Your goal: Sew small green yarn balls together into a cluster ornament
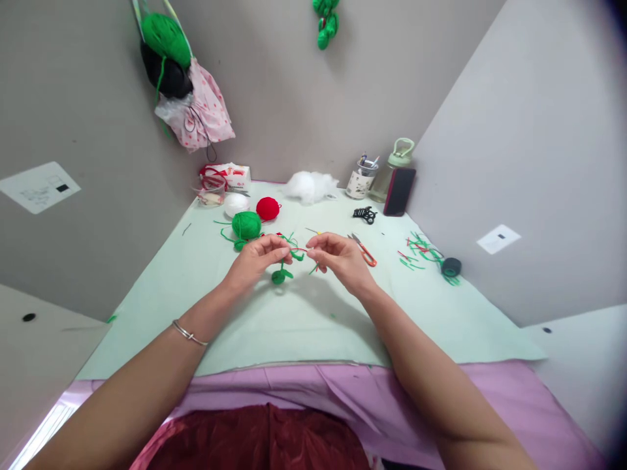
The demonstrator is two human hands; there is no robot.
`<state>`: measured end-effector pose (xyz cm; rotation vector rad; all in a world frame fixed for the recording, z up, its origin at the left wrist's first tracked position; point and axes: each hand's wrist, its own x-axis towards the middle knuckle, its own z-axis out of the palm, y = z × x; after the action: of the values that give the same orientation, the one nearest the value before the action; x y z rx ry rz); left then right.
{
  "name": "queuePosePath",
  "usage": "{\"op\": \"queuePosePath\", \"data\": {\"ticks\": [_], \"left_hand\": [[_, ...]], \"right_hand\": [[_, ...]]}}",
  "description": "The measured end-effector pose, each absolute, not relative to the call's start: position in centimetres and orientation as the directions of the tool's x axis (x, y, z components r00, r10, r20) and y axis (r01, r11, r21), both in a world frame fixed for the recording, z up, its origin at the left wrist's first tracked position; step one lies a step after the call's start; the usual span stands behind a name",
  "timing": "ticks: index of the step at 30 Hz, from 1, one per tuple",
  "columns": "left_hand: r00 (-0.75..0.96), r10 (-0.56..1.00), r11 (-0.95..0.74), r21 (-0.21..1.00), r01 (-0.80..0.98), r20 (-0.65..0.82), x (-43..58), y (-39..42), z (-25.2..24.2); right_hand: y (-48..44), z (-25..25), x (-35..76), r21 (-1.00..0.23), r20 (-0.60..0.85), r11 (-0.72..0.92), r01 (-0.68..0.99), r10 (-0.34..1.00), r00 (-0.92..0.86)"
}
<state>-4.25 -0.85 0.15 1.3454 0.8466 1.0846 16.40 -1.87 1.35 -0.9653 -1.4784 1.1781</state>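
My left hand [262, 256] pinches a small green yarn piece, whose round green part [278, 277] hangs below the fingers. A short length of red yarn [298, 249] stretches from there to my right hand [337, 256], where thumb and fingers close on its end. Some green and red strands poke out beneath the right fingers. Just behind my left hand sits a green yarn ball [246, 225], with a red yarn ball [268, 209] and a white yarn ball [237, 205] farther back. Orange-handled scissors [365, 253] lie beside my right hand, partly hidden by it.
White stuffing [312, 187] lies at the back. A pen cup [361, 180], a green bottle [390, 173] and a phone [400, 192] stand at the back right, near a black claw clip [365, 215]. Yarn scraps [416, 249] and a black roll [450, 267] are at right.
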Motion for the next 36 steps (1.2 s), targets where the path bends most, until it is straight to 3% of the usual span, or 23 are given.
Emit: {"op": "queuePosePath", "data": {"ticks": [4, 8, 22, 31, 36], "left_hand": [[0.320, 0.945, 0.011, 0.967, -0.254, 0.073, -4.0, -1.1, 0.2], [0.343, 0.938, 0.029, 0.972, -0.234, 0.055, -3.9, -1.1, 0.0], [0.384, 0.923, -0.006, 0.999, 0.033, -0.007, -4.2, -1.1, 0.1], [0.466, 0.875, -0.027, 0.976, -0.215, 0.127, -3.7, -1.7, -0.3], [0.505, 0.856, 0.073, 0.941, -0.329, 0.110, -3.5, -2.1, -0.2]], "right_hand": [[-2.4, 1.0, 15.7, -0.940, 0.262, 0.310, 0.140, 0.923, -0.282], [-2.3, 0.7, 15.8, -0.887, 0.354, 0.402, 0.226, 0.908, -0.225], [-2.0, 1.5, 16.4, -0.964, 0.206, 0.233, 0.125, 0.958, -0.200], [-1.7, 1.1, 16.3, -0.998, 0.060, 0.066, 0.009, 0.954, -0.294], [-2.1, 1.3, 15.9, -0.991, 0.120, 0.130, 0.020, 0.958, -0.259]]}}
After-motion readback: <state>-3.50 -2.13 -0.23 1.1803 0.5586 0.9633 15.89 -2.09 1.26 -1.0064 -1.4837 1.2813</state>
